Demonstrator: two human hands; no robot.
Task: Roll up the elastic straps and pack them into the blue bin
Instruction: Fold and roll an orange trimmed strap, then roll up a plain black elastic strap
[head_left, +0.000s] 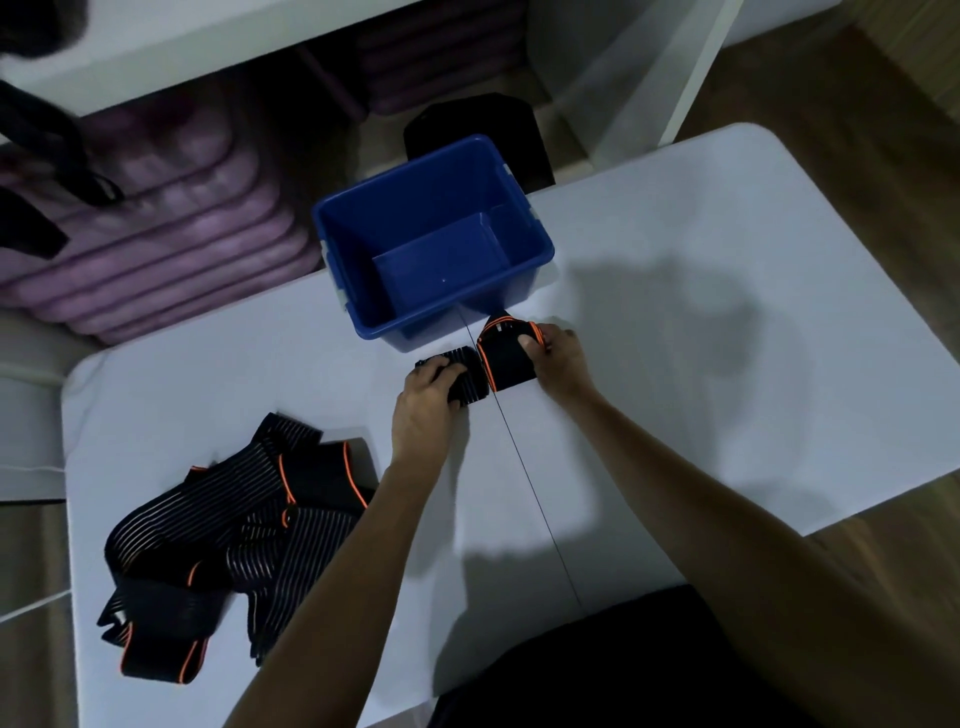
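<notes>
Far left of the bench (675, 260): loose heap of unrolled elastic straps (228, 525), black with pale stripes and orange edging, tangled over one another.

Centre: left hand (423, 400) lies on the flat striped end of the strap in hand (470, 376), fingers curled over it and pinning it to the bench. Just right of it, right hand (558, 358) grips the rolled portion (506, 353), thumb on top, fingers wrapped round the far side. Roll sits just in front of the blue bin (358, 291), near its front wall (nothing visible inside the bin).

Judgement: rolling is under way on the first strap; none packed yet. To do it well, keep the flat tail taut under the left hand, turn the roll toward it with edges aligned so the orange borders stack evenly, and keep grip firm so the elastic does not spring open before the drop into the bin.
</notes>
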